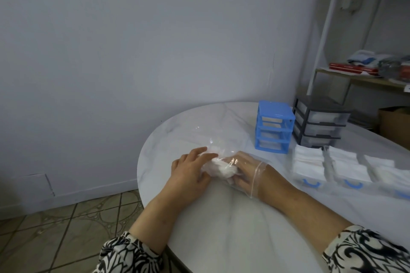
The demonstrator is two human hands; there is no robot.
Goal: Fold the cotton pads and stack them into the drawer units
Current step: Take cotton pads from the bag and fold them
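A: Biggest first? White marble-look table [221, 239] by a pale wall [111, 51], tiled floor [55, 224] at lower left, metal shelf [328, 29] at the far right.

B: Then the drawer units. Blue frame [274, 126] with its three slots open, and a dark one [319, 125] just beside it on the right, drawers in.

A: Three clear drawers [346, 175] sit in a row near the right edge, white folded pads [308, 158] stacked inside.

B: Clear plastic bag [224, 150] lies mid-table, a clump of cotton pads [224, 168] inside it.

A: Hands? Right hand [246, 173] is inside the bag up to the wrist, fingers curled around the clump.

B: Left hand [190, 173] is outside, resting on the bag; fingers together, slightly bent, pressing the plastic against the clump. Can't tell where the thumb is.

A: Patterned black-and-white sleeves [366, 250] on both arms.
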